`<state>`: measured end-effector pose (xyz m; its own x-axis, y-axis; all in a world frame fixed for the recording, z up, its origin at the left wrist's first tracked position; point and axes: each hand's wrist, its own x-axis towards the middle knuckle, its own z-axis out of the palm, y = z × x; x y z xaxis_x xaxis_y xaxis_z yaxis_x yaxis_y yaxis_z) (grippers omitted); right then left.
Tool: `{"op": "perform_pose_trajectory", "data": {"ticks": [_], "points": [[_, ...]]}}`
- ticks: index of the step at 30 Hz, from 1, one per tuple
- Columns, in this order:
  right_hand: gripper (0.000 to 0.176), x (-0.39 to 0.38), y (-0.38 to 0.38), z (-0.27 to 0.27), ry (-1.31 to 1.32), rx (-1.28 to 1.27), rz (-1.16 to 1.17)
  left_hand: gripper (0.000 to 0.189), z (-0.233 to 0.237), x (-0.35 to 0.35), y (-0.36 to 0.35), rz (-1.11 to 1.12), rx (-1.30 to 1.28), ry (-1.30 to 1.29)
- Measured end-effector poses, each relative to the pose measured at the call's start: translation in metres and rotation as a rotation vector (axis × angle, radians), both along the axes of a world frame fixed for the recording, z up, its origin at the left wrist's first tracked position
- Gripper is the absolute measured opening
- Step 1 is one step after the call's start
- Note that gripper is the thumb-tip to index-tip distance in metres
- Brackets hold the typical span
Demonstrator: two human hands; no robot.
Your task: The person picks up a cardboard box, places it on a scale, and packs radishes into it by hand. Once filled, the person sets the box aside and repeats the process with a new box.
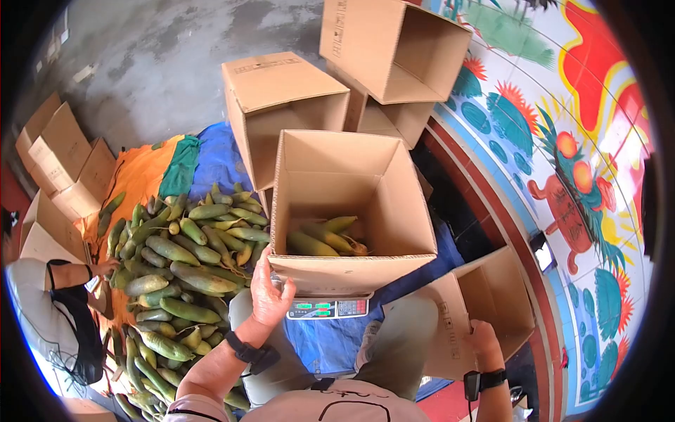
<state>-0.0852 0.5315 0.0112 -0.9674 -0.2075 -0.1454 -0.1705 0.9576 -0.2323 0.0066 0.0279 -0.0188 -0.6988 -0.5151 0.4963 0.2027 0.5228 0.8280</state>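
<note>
In front of me an open cardboard box (351,271) stands on a digital scale (328,309) with a lit display. Several long green radishes (320,238) lie at the bottom of the box. My left hand (271,295) grips the near left corner of this box, thumb on its front face and fingers along its side. Lower right, my right hand (485,346) is closed on the edge of another open cardboard box (439,323), which is tilted beside my knee. The inside of that second box shows only in part.
A big heap of green radishes (200,278) covers orange, green and blue sheeting (218,155) at left. More open boxes (288,81) are stacked beyond the scale, others (63,151) far left. Another person's hand (105,267) is by the heap. A painted tile wall (520,141) runs along the right.
</note>
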Motion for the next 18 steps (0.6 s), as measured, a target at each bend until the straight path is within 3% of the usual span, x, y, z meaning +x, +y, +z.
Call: {"op": "perform_pose_trajectory", "data": {"ticks": [6,10,14,18], "points": [[0.03,-0.03,-0.03,-0.01,0.019,-0.078,-0.024,0.071,0.014,0.003,0.001,0.06,-0.063,0.026],[0.031,-0.028,0.001,-0.018,0.095,-0.231,-0.099,0.071,0.021,0.006,0.002,0.038,-0.069,-0.025],[0.029,-0.011,-0.009,0.021,0.299,-0.281,-0.185,0.072,0.02,0.007,-0.001,0.0,-0.048,-0.029],[0.029,0.015,-0.009,0.062,0.273,-0.303,-0.249,0.072,0.022,0.007,-0.001,0.027,-0.084,0.015]]}}
